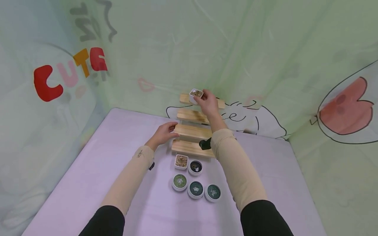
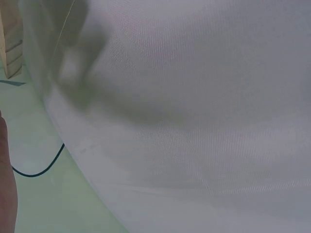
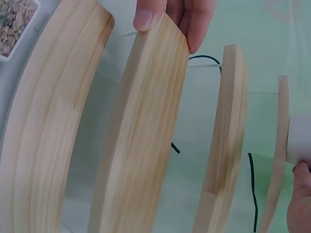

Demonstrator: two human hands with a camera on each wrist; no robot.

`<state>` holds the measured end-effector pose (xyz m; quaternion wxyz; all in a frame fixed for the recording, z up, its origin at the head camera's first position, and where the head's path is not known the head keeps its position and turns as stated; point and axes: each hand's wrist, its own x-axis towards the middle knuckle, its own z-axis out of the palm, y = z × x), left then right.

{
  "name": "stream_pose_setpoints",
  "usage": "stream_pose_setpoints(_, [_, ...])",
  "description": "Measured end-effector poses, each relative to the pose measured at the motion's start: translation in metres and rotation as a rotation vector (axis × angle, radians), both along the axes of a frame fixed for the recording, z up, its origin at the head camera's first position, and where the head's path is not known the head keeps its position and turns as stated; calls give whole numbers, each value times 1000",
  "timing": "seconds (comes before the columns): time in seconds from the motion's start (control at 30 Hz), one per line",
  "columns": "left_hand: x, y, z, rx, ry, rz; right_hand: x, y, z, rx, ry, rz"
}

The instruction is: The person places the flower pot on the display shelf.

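Observation:
A tiered wooden stand (image 1: 193,131) with several pale boards rises against the back cloth. My right hand (image 1: 210,105) grips a small white square pot (image 1: 193,99) filled with pebbly bits, over the top board. In the right wrist view, that pot's white side (image 3: 299,141) is right at the top board's edge. At the stand's left, my left hand (image 1: 163,133) pinches the end of a middle board (image 3: 146,111), its thumb (image 3: 144,19) on the near edge and its fingers behind. The left wrist view catches only an edge of the left hand (image 2: 7,184).
Before the stand, another white square pot (image 1: 181,161) with pebbly filling stands beside a round dark-filled pot (image 1: 195,167). Nearer are a green-topped round pot (image 1: 179,182) and two dark green ones (image 1: 196,189). A printed cloth backdrop (image 1: 165,46) borders the lilac tabletop (image 1: 130,131).

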<state>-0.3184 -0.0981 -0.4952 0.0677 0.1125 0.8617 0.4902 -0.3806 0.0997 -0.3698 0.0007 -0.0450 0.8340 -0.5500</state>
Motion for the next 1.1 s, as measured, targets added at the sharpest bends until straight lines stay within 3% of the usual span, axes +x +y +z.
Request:
stream_pose_setpoints(0.4, [-1, 1, -1, 25, 2, 3, -1, -2, -6, -171, -8, -60])
stream_pose_setpoints(0.67, [-1, 2, -1, 36, -2, 5, -5, -2, -12, -187, -25, -63])
stream_pose_setpoints(1.1, [-1, 0, -3, 19, -7, 13, -8, 1, -16, -177, 20, -22])
